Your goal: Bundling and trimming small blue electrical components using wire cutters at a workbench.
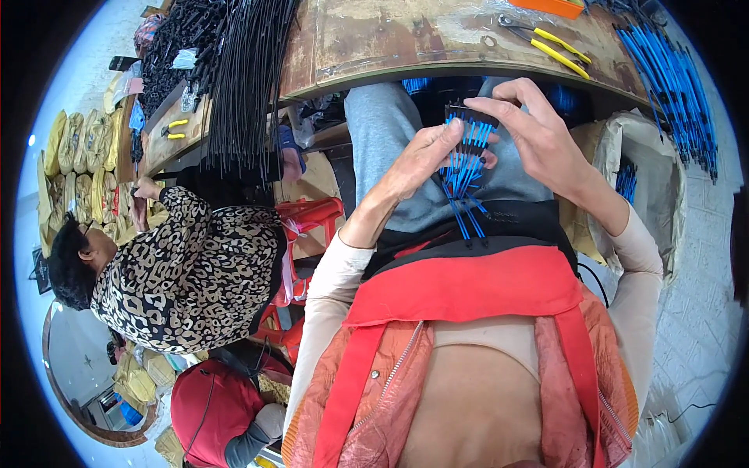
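Over my lap, a fanned bundle of thin blue and black rods (pixel 466 165) is held with its wide black end toward the table. My left hand (pixel 421 160) is closed round the bundle's left side, thumb across the front. My right hand (pixel 538 136) is at the upper right, fingers bent, with a fingertip on the black end; its thumb is partly hidden. The narrow blue ends of the rods point down toward my red and black apron (pixel 468 285).
Yellow-handled pliers (pixel 558 51) lie on the wooden table (pixel 406 39), near an orange tray (pixel 550 6). Long black rods (pixel 250 86) hang over its left edge, blue rods (pixel 675 93) over its right. A lined bin (pixel 644 148) stands right. A co-worker (pixel 187 273) sits left.
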A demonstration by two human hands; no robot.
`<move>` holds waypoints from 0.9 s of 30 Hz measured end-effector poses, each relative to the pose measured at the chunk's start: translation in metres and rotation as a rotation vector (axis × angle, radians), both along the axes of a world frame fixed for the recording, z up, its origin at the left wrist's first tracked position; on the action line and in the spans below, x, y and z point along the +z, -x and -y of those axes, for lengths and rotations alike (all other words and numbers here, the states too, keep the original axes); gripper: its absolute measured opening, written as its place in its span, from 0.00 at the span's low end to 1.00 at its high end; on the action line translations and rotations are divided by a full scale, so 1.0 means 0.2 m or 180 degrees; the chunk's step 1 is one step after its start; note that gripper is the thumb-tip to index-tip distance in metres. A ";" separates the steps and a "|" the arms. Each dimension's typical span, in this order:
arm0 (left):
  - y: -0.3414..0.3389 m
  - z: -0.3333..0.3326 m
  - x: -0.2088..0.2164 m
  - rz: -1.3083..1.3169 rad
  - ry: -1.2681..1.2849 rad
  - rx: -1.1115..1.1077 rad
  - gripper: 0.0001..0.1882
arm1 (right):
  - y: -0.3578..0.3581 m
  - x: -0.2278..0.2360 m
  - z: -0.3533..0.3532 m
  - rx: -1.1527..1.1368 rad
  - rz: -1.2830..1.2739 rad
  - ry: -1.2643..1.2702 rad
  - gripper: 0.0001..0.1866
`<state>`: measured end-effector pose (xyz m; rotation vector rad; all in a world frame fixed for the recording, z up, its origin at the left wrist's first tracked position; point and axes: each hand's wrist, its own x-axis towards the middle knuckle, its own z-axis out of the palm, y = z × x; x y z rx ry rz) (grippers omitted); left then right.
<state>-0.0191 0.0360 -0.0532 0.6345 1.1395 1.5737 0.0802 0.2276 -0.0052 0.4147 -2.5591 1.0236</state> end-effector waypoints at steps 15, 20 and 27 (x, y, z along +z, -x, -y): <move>0.12 -0.02 -0.04 0.0113 0.0011 -0.0158 0.33 | 0.15 0.00 -0.07 0.0273 0.0116 0.0041 0.22; 0.18 -0.03 -0.02 -0.0025 0.0003 -0.0166 0.35 | 0.25 0.03 -0.03 0.0218 0.0087 0.0174 0.18; 0.27 -0.12 0.03 -0.0726 0.0333 0.0445 0.15 | 0.49 0.15 -0.26 -0.0481 -0.0471 0.0375 0.12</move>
